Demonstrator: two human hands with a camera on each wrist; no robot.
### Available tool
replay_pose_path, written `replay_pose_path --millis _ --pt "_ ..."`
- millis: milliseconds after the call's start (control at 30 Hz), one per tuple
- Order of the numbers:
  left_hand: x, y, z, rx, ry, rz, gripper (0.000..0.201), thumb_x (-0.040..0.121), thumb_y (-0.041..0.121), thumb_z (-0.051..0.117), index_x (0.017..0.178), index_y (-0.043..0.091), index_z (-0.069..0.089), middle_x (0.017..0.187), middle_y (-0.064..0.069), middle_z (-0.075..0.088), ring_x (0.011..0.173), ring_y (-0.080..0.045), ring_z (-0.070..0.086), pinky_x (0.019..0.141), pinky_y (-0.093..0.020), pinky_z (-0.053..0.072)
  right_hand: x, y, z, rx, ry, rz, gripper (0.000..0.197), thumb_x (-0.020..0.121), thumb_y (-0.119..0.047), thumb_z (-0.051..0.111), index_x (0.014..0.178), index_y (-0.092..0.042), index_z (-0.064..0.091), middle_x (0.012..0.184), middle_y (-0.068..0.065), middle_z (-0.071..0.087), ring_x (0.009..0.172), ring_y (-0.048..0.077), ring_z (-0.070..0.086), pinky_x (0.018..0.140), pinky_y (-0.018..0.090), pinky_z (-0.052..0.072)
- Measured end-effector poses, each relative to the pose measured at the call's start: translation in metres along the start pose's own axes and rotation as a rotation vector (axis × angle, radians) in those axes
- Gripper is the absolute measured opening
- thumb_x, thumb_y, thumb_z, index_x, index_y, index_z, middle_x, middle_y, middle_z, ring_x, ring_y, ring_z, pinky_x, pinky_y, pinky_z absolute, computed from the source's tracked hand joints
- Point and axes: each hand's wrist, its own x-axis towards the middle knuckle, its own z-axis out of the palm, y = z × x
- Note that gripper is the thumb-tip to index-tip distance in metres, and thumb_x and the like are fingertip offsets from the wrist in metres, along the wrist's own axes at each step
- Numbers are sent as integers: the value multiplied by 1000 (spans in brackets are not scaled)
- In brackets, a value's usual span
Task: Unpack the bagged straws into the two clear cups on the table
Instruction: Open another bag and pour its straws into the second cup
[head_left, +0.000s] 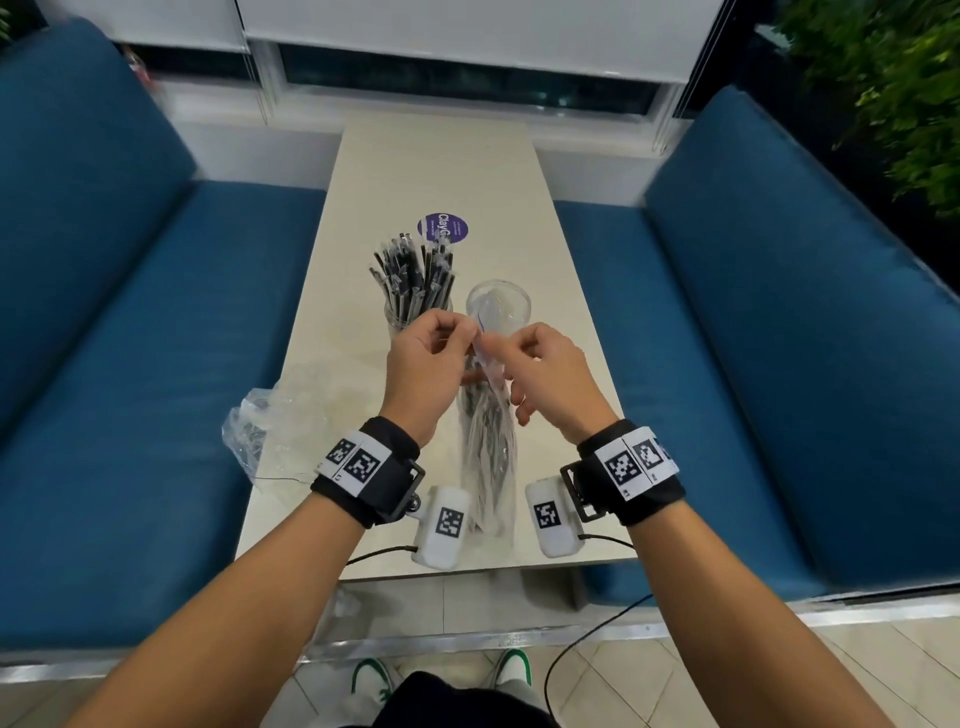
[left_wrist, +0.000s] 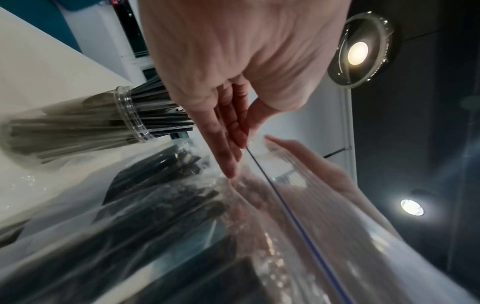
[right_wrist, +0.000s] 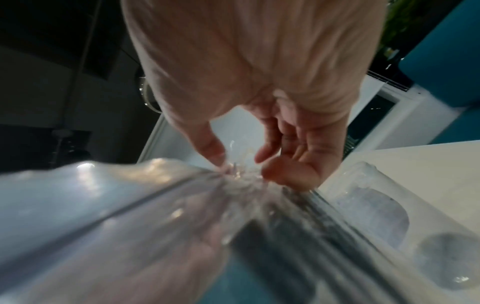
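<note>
- The clear zip-top plastic bag of black straws hangs upright above the near edge of the pale desk, with the left hand and right hand pinching opposite sides of its sealed mouth, fingers curled, wrists raised.
- A sudden pull could burst the seal and scatter straws.
- A crumpled empty clear bag lies to the left.
- Beyond, the empty clear plastic cup could be knocked; the straw-filled clear cup stands beside it.
</note>
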Motion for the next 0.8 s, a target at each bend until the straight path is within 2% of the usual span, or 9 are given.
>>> replay_pose_path --millis 133,200,267,367,467,567,633,733,800 --pt "-1 -2 4 -70 -7 -79 21 102 25 72 100 4 72 90 -6 78 84 -18 75 81 -38 66 -7 -2 0 -59 58 -88 32 99 -29 70 91 2 64 85 20 70 59 33 73 45 42 61" --pt "-5 -5 4 57 -19 -78 20 99 29 77 98 9 76 87 -2 79 80 -11 74 78 -32 64 -6 -1 -2 10 68 -74 22 100 -17 69 93 4 64 86 22 71 63 28 74 47 39 62" --pt "-7 -8 2 131 -23 -71 13 101 17 73 92 9 76 76 2 77 66 -5 71 62 -22 57 -6 0 -5 4 65 -77 16 100 -11 68 95 4 64 87 22 72 63 24 74 47 36 62" --pt "-4 -5 -1 28 11 -153 22 105 1 60 85 3 69 82 -12 76 66 -20 71 57 -26 57 -6 6 -6 13 101 -68 9 102 -6 64 96 1 61 87 18 69 56 22 70 48 39 62" --pt "-3 -1 -3 -158 56 -220 20 111 3 50 97 -1 63 92 -20 75 74 -28 73 67 -34 64 -6 9 -8 139 161 14 10 106 -15 59 100 -7 57 93 13 60 49 15 61 47 36 58" --pt "-5 -3 0 -156 38 -215 15 112 8 49 106 1 60 106 -24 76 84 -30 76 76 -40 65 -12 3 -6 69 45 83 36 97 -41 72 110 -10 61 97 9 64 62 17 66 46 33 58" --pt "-5 -4 2 -192 23 -250 17 112 12 52 109 -1 62 96 -18 75 76 -23 75 71 -35 63 -14 3 -3 -14 -1 50 34 94 -37 76 106 -7 68 91 5 67 68 17 69 47 31 59" --pt "-6 -7 3 -92 -55 -284 34 105 35 68 104 1 70 81 -6 68 69 -17 62 64 -32 52 -8 11 -3 -19 32 -24 9 96 -20 73 91 -13 72 88 9 72 82 31 76 63 50 67" --pt "-10 -12 3 22 -79 -254 24 101 29 74 98 5 75 82 -6 72 75 -20 64 74 -39 57 -6 16 -3 -55 57 -47 5 93 -18 73 88 -17 72 88 9 75 86 34 75 72 55 65"
